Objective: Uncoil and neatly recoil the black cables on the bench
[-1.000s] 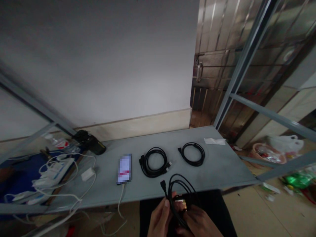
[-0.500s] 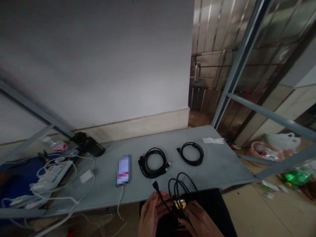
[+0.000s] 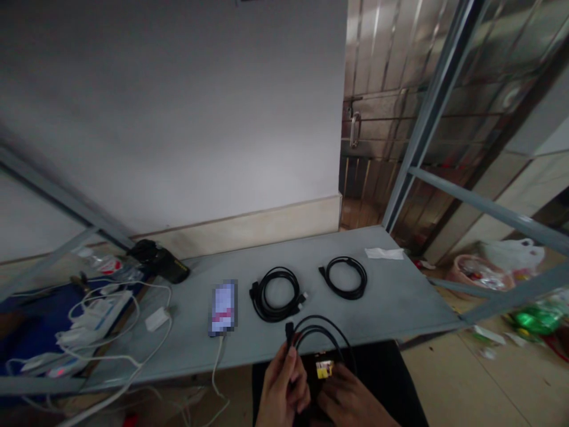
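Observation:
Both my hands are low in the view, in front of the grey table [image 3: 391, 302]. My left hand [image 3: 280, 388] is closed on a black cable [image 3: 317, 332], pinching it just below its plug, which points up. The cable's loops arch over toward my right hand [image 3: 349, 397], whose fingers are closed on the lower part of the same coil beside a small yellow tag [image 3: 323, 369]. Two other black cables lie coiled on the table: one in the middle [image 3: 276, 293] and one to its right [image 3: 344, 276].
A phone [image 3: 223, 307] with a white lead lies left of the coils. Farther left are a white charger [image 3: 151, 319], a power strip with tangled white wires [image 3: 95, 311] and a black device [image 3: 160, 264]. A white paper scrap [image 3: 384, 253] sits at the far right corner. Grey metal frame bars run on both sides.
My left hand has shifted its grip to just under the plug and raised it upright. The loops have been gathered into a flatter arch between my hands.

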Demonstrator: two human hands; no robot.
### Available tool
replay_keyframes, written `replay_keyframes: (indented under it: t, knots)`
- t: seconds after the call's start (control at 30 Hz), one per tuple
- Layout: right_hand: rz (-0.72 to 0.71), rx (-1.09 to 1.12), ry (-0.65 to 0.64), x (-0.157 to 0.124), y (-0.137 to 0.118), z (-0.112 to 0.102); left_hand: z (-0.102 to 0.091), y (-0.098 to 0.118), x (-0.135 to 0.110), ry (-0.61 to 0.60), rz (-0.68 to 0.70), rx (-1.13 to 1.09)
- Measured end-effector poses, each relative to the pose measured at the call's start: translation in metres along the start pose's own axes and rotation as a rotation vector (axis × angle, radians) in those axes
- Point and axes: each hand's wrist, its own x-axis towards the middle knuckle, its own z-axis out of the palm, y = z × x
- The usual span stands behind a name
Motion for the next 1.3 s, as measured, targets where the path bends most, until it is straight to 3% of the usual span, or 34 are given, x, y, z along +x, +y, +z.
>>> replay_keyframes:
  t: [0.17, 0.27, 0.37, 0.53, 0.67, 0.8, 0.9, 1.03, 1.1, 1.3]
  knots:
    - [0.018, -0.124, 0.102, 0.046, 0.019, -0.056, -0.017, 0.034, 0.03, 0.065, 0.153, -0.047]
    - [0.039, -0.171, 0.142, 0.088, 0.04, -0.063, -0.032, 0.052, 0.065, 0.128, 0.342, 0.039]
    - [0.059, -0.19, 0.116, 0.126, 0.066, -0.048, -0.051, 0.069, 0.103, 0.257, 0.574, 0.47]
    - [0.194, -0.125, 0.056, 0.151, 0.105, -0.008, -0.086, 0.08, 0.141, 0.43, 0.714, 0.773]
    - [0.285, -0.042, 0.128, 0.14, 0.125, 0.018, -0.109, 0.058, 0.155, 0.609, 0.834, 0.982]
    - [0.275, 0.044, 0.174, 0.128, 0.133, 0.031, -0.115, 0.035, 0.152, 0.696, 0.998, 1.272]
    - [0.271, 0.091, 0.188, 0.127, 0.134, 0.031, -0.11, 0.033, 0.14, 0.614, 1.133, 1.391]
    - [0.265, 0.139, 0.208, 0.131, 0.133, 0.025, -0.103, 0.037, 0.127, 0.246, 1.21, 1.516]
    - [0.285, 0.154, 0.222, 0.134, 0.13, 0.02, -0.103, 0.037, 0.127, 0.14, 1.195, 1.552]
    - [0.317, 0.115, 0.324, 0.12, 0.129, -0.001, -0.11, 0.033, 0.138, 0.133, 1.176, 1.539]
